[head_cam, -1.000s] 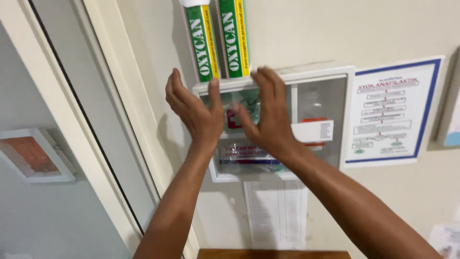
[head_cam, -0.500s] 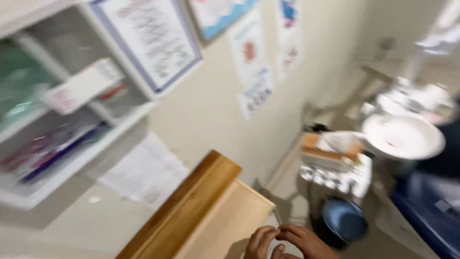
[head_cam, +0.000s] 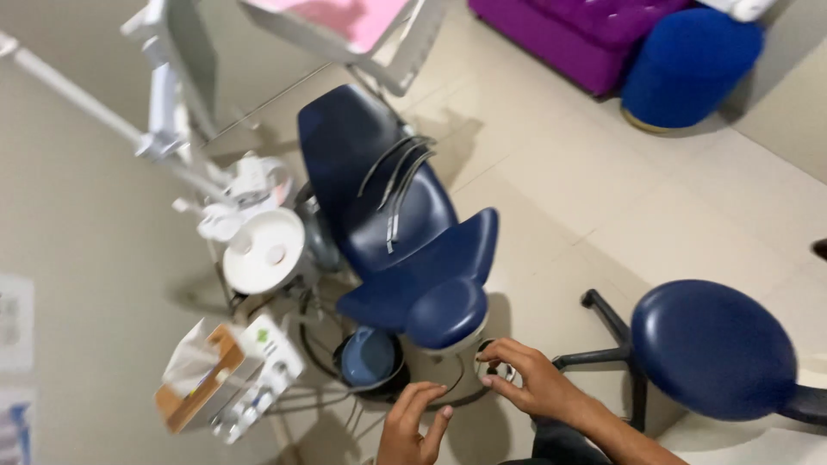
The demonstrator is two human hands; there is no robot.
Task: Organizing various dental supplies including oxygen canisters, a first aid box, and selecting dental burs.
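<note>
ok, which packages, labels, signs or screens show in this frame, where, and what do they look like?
Tissue box: lower left, on the white unit; brown carton, white tissue sticking out.
White unit: lower left beside the chair base; boxy, small green label on top.
Wall posters: far left edge; pale sheets, one with blue, cut off.
No screens seen.

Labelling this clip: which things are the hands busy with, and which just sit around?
In hand: small object pinched by right hand; left hand open beside it.
Lying about: dental chair, stool, tissue box, purple sofa, blue bin.
</note>
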